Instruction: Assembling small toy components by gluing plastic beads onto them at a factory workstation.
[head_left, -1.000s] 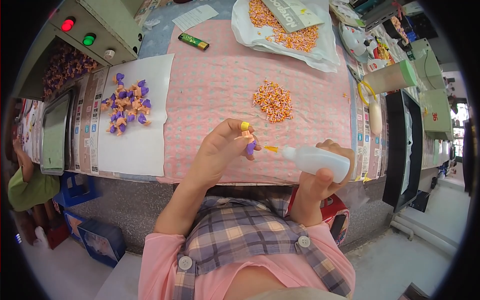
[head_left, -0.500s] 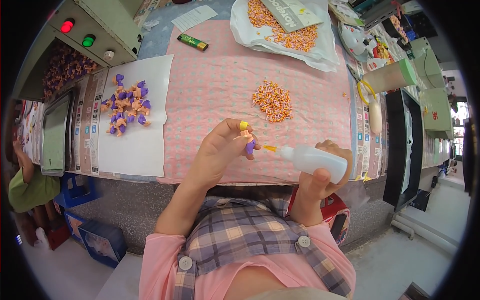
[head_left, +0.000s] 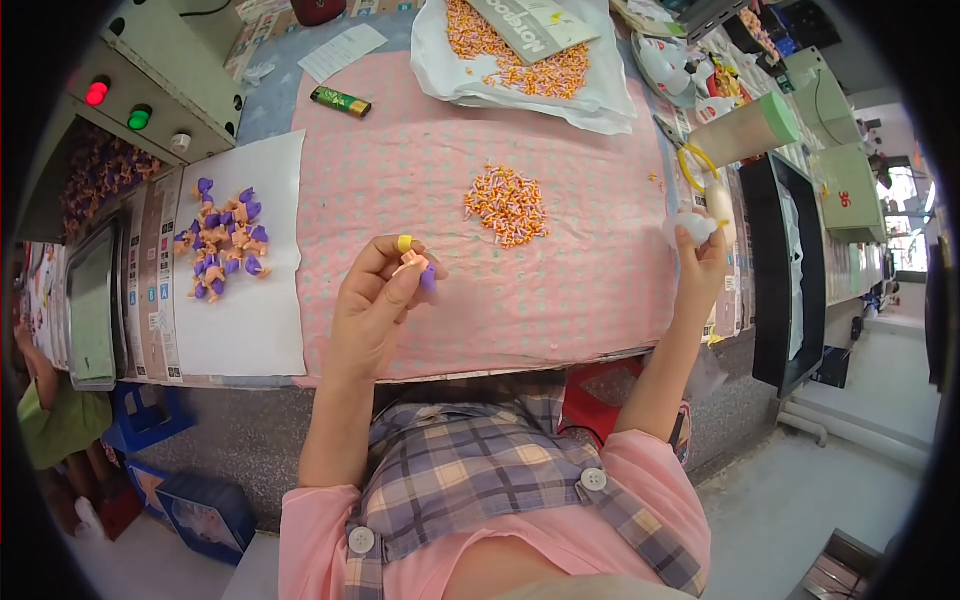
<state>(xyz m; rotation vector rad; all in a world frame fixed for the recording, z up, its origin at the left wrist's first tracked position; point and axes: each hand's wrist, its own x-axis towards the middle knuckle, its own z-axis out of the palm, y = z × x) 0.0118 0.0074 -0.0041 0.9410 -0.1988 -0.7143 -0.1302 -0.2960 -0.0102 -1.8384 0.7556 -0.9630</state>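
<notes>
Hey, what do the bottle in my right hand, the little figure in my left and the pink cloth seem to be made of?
The bottle: probably plastic, judging by its smooth, cloudy white look. The figure: likely moulded plastic or rubber, smooth-looking and evenly coloured in purple and peach. The pink cloth: seemingly matte fabric, patterned and softly wrinkled.

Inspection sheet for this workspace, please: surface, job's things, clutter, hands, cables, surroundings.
Surface: wrinkled pink cloth; white paper at left.
Job's things: figures on the paper; small orange pieces heaped on the cloth.
Clutter: lighter, slip, booklet, yellow-handled tool.
Hands: left hand holds a purple-peach figure; right hand holds a white bottle.
Cables: thin dark cord, it seems, upper left.
Surroundings: machine with red and green lights, left; another person, far left; black tray, right.
</notes>
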